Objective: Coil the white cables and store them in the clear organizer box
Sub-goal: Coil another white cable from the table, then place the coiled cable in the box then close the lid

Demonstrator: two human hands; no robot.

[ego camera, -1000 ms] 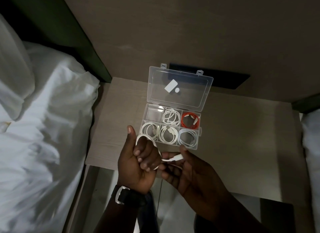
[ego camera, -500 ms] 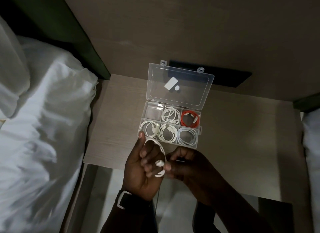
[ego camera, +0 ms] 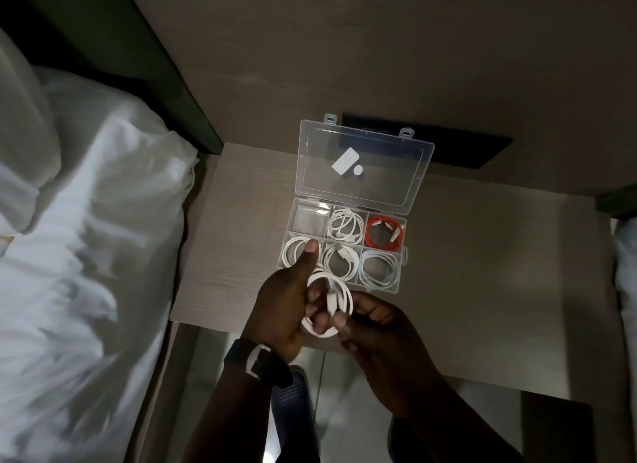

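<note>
While the person stood over a pale wooden nightstand [ego camera: 482,273], both bare hands met just above its near edge, sharing one coiled white cable [ego camera: 339,292]. The left hand [ego camera: 286,311] was curled loosely around the left side of the coil, its thumb raised and pointing away from the body, its fingers [ego camera: 319,319] bent in under the loops. The right hand [ego camera: 375,328] pinched the right side of the same coil between thumb and fingertips, closed on the cable near its white plug. A dark watch [ego camera: 258,359] with a light buckle circled the left wrist.

Just beyond the fingertips sat the clear organizer box [ego camera: 401,266], its lid [ego camera: 365,162] swung open and propped back toward the wall. The raised left thumb overlapped the box's near left compartment, which held a white coil [ego camera: 293,252]. Directly past the held cable, the near middle compartment held another white coil [ego camera: 339,261], and to the right of the fingers the near right compartment held a third [ego camera: 379,267]. Farther from the hands, the back row showed a white coil [ego camera: 344,224] in the middle and an orange cable [ego camera: 384,235] on the right; the back left compartment [ego camera: 310,217] showed only clear plastic. White bedding [ego camera: 86,238] lay well off to the left of the left hand.
</note>
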